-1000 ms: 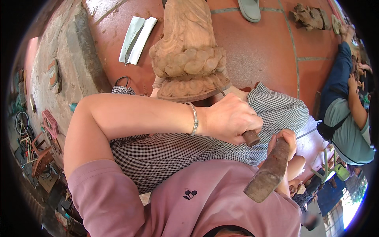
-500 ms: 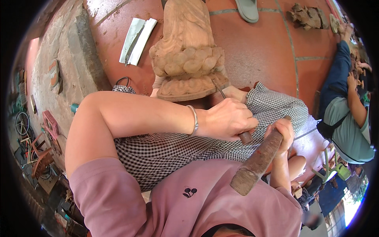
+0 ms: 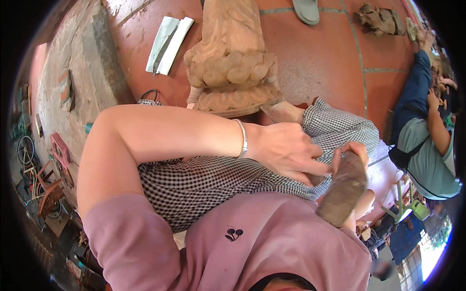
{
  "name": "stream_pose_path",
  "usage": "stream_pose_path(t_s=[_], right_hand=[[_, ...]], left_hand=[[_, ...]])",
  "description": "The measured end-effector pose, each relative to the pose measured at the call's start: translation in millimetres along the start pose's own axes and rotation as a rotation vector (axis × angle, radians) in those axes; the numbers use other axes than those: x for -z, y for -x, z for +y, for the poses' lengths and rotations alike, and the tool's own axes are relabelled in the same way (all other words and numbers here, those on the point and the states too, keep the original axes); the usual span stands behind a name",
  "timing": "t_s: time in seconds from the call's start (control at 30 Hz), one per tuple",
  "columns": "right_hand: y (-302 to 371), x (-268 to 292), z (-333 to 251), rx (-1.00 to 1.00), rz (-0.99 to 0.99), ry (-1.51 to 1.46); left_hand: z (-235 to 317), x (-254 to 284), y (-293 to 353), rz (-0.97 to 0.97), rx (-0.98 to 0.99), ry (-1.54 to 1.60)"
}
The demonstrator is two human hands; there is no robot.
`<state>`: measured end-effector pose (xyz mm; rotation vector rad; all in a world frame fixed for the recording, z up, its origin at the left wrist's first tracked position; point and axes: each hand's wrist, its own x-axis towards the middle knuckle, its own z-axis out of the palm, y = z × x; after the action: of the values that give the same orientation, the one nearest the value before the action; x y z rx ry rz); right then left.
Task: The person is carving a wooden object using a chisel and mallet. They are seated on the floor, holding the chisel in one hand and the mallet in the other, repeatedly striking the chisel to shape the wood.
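A carved wooden statue point(image 3: 234, 65) with a rounded, scalloped base lies at the top middle, its base toward me. My left hand point(image 3: 286, 149) reaches across my lap and is closed round a chisel point(image 3: 270, 116), some fingers loosened and stretched over the handle. The chisel's thin metal shank points up toward the base's lower right edge; whether its tip touches the wood I cannot tell. My right hand point(image 3: 355, 149) grips a worn wooden mallet point(image 3: 341, 191), a thick club whose broad end hangs toward my shirt, close beside the chisel handle.
My checked trouser legs point(image 3: 335, 128) spread on both sides of the base. A white folded strip point(image 3: 171, 43) lies on the red tiles, near a large slab point(image 3: 80, 58). Beyond are a grey slipper point(image 3: 307, 10), a wood chunk point(image 3: 381, 20) and a seated person point(image 3: 424, 150) at right.
The mallet has swung to the right and turned more upright. My left hand's fingers have loosened and spread over the chisel handle, and its shank sits lower against the base.
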<state>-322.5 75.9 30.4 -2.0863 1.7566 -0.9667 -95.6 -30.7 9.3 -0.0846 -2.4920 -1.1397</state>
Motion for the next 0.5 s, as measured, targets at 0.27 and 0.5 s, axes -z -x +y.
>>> stream_pose_path(t_s=[0.27,0.5], right_hand=[[-10,35,-26,-0.781,-0.027,-0.476],[3,39,3,-1.050,-0.005,-0.694]], left_hand=[[-29,-20,-21,0.364,0.311,-0.191],[-49,-36,-31,0.602,0.502,-0.264]])
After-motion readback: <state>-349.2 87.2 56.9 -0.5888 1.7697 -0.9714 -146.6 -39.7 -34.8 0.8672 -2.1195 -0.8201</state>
